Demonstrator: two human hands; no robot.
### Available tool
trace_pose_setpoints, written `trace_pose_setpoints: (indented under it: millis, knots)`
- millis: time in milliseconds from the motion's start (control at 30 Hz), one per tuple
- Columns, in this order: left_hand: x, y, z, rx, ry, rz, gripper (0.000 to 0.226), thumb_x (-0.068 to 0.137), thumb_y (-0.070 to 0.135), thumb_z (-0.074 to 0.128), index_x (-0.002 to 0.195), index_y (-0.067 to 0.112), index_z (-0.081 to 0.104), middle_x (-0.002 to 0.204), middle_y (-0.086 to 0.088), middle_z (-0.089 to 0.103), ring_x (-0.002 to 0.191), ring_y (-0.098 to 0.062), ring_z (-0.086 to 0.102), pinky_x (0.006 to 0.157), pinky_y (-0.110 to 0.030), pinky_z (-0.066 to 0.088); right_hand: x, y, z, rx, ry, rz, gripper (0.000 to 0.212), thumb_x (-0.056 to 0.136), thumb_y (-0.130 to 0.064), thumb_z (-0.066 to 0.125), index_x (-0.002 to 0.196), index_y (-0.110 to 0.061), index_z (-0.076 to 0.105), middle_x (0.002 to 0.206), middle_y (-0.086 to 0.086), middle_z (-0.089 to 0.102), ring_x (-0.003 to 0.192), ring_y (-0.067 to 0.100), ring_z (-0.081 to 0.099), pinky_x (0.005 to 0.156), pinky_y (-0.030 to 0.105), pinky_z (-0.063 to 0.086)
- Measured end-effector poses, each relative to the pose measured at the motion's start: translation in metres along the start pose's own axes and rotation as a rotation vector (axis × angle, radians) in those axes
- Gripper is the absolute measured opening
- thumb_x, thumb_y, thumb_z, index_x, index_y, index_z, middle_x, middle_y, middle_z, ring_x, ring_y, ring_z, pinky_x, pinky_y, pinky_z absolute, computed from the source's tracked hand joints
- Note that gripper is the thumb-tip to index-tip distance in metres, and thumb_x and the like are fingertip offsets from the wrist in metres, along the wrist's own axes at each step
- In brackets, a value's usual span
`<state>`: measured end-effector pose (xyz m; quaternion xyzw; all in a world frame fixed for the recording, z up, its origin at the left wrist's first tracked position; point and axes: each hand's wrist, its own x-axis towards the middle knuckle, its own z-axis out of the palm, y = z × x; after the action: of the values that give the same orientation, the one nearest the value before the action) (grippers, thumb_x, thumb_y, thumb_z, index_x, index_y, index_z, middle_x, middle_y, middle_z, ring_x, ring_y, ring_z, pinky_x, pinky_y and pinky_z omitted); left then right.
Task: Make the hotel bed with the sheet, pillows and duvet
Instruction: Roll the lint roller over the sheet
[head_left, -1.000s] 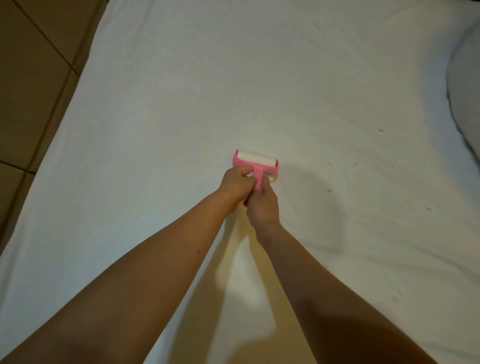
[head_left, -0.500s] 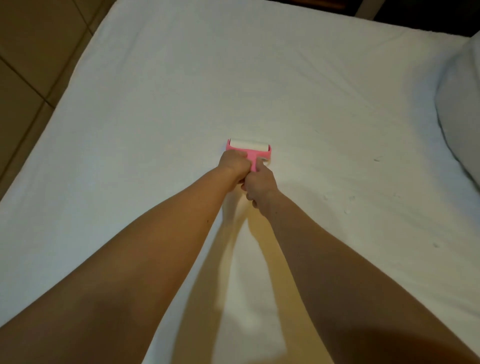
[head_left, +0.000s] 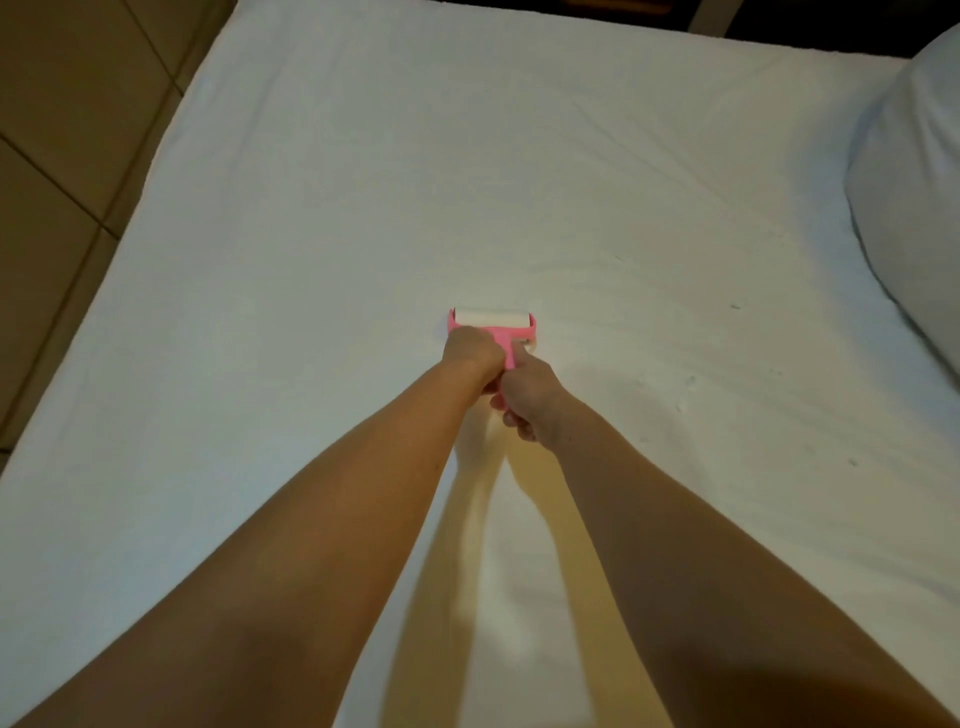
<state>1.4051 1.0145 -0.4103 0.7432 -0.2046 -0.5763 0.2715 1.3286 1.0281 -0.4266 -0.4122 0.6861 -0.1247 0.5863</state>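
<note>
1. Fingers (head_left: 515, 418) of the right hand (head_left: 531, 392) are curled tight round the pink handle of the lint roller (head_left: 493, 325), clamped on it.
2. The left hand (head_left: 472, 349) grips the same handle just ahead of the right hand, hard against the pink frame. Its fingers wrap underneath and are hidden by the back of the hand.
3. Both bare forearms stretch forward, the two hands touching.
4. The roller's white drum lies flat on the sheet (head_left: 337, 208), crosswise to the arms, near the middle of the bed.
5. The white sheet is spread over the whole mattress, with faint creases running to the right of the roller. A few small dark specks (head_left: 735, 306) lie there.
6. A white pillow (head_left: 914, 182) rests on the sheet at the right edge, well apart from the roller.
7. A brown tiled floor (head_left: 62, 130) shows beyond the bed's left side.
</note>
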Motion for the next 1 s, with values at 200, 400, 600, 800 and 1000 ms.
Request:
trace_pose_setpoints:
  millis: [200, 400, 600, 800, 1000]
  knots:
    - [-0.066, -0.058, -0.003, 0.036, -0.110, -0.061, 0.027, 0.080, -0.010, 0.057, 0.103, 0.003, 0.055, 0.094, -0.014, 0.058, 0.094, -0.031, 0.061, 0.086, -0.040, 0.056, -0.072, 0.056, 0.009, -0.066, -0.006, 0.046, 0.039, 0.099, -0.011, 0.031, 0.130, -0.010, 0.053, 0.071, 0.002, 0.053, 0.053, 0.012, 0.040, 0.030, 0.012, 0.026]
    - [-0.140, -0.125, 0.000, 0.049, -0.139, -0.127, 0.024, 0.081, -0.011, 0.058, 0.102, 0.001, 0.060, 0.087, -0.010, 0.056, 0.090, -0.029, 0.057, 0.079, -0.036, 0.055, -0.153, 0.120, 0.015, -0.057, -0.028, 0.081, 0.040, 0.099, -0.013, 0.031, 0.136, -0.014, 0.047, 0.079, 0.004, 0.057, 0.053, 0.011, 0.040, 0.030, 0.013, 0.026]
    - [-0.193, -0.190, 0.002, 0.061, -0.124, -0.210, 0.030, 0.092, -0.005, 0.049, 0.121, 0.003, 0.055, 0.092, -0.009, 0.053, 0.080, -0.023, 0.055, 0.050, -0.024, 0.050, -0.216, 0.180, 0.027, -0.121, -0.034, 0.081, 0.046, 0.095, -0.009, 0.031, 0.138, -0.023, 0.042, 0.110, 0.014, 0.066, 0.054, 0.010, 0.041, 0.038, 0.016, 0.029]
    - [-0.269, -0.252, 0.008, 0.037, -0.148, -0.306, 0.019, 0.091, -0.006, 0.051, 0.103, 0.008, 0.047, 0.087, -0.008, 0.051, 0.083, -0.024, 0.055, 0.061, -0.026, 0.051, -0.283, 0.252, 0.032, -0.110, -0.060, 0.184, 0.047, 0.095, -0.009, 0.031, 0.140, -0.017, 0.042, 0.106, 0.017, 0.066, 0.051, 0.011, 0.040, 0.033, 0.014, 0.027]
    - [-0.334, -0.309, 0.015, 0.133, -0.149, -0.336, 0.015, 0.089, -0.002, 0.053, 0.078, 0.007, 0.050, 0.078, -0.009, 0.054, 0.086, -0.026, 0.058, 0.095, -0.037, 0.052, -0.348, 0.311, 0.034, -0.043, -0.128, 0.303, 0.056, 0.091, -0.004, 0.036, 0.144, -0.021, 0.037, 0.091, 0.014, 0.054, 0.048, 0.012, 0.034, 0.034, 0.010, 0.024]
